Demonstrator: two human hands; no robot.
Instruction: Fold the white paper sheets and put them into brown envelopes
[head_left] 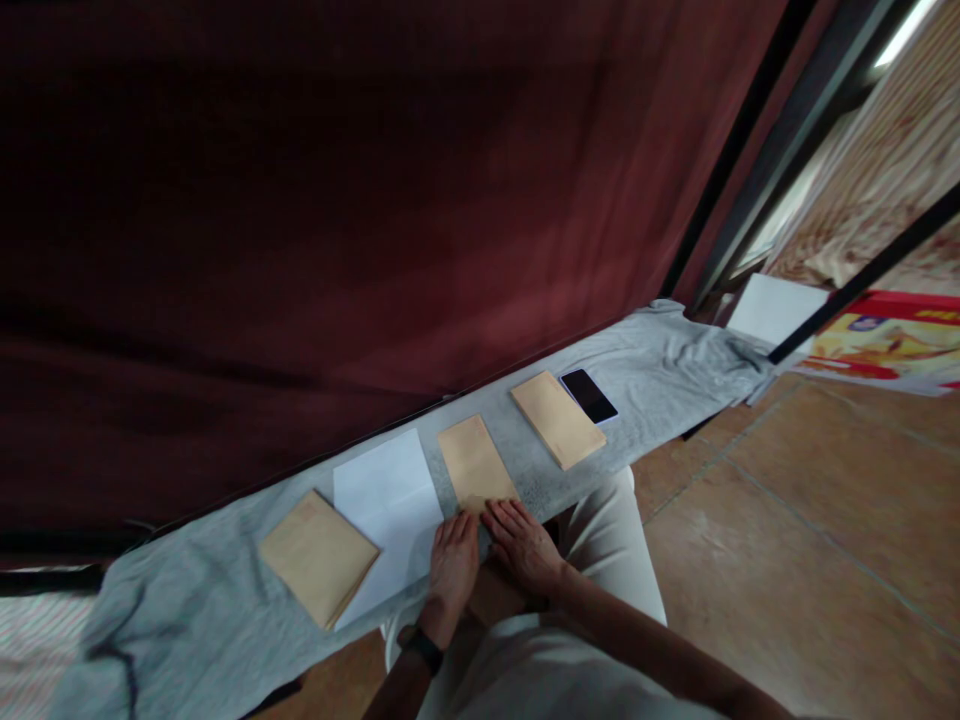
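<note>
A brown envelope [475, 461] lies in the middle of a narrow table covered with grey cloth [660, 365]. My left hand [453, 560] and my right hand [523, 542] rest flat at its near end, fingers stretched out and touching the envelope's lower edge. A black band sits on my left wrist. A white sheet of paper [390, 500] lies just left of the hands, partly under my left fingertips. Further left is a stack of brown envelopes [318, 556]. Right of the middle envelope lies another brown envelope stack [557, 418].
A black phone [589, 395] lies beside the right envelope stack. A dark red curtain [337, 200] hangs behind the table. A white sheet [776, 308] and a colourful poster [892, 345] are at the far right. Tiled floor [787, 540] spreads to the right.
</note>
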